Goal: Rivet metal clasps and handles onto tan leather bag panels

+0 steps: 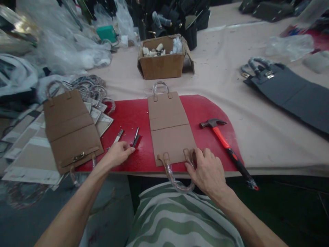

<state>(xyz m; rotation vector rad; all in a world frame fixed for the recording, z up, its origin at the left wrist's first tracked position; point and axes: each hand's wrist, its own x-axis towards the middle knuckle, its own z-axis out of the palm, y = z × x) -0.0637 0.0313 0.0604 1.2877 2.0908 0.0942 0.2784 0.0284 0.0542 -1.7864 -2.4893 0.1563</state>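
A brown bag panel (171, 120) lies unfolded on the red board, with a plastic-wrapped handle at each end. My right hand (208, 168) pinches the near handle (177, 181) at its right tab, and the loop hangs over the table edge. To the left, my left hand (118, 154) has its fingers drawn together at the lower end of a short black rod-like tool (136, 141). A thin silver rod (136, 133) lies against that tool. Just beyond the left wrist is a flat metal tool (118, 136). A claw hammer (223, 139) with a red and black grip rests at right.
Another brown bag panel (69, 127) lies on a pile of pale panels (33, 154) at left. Beyond the red board (213, 106) stands a cardboard box (161, 67) of small pale pieces. A dark grey bag panel (290, 92) is at right; plastic wrapping (69, 44) fills the back left.
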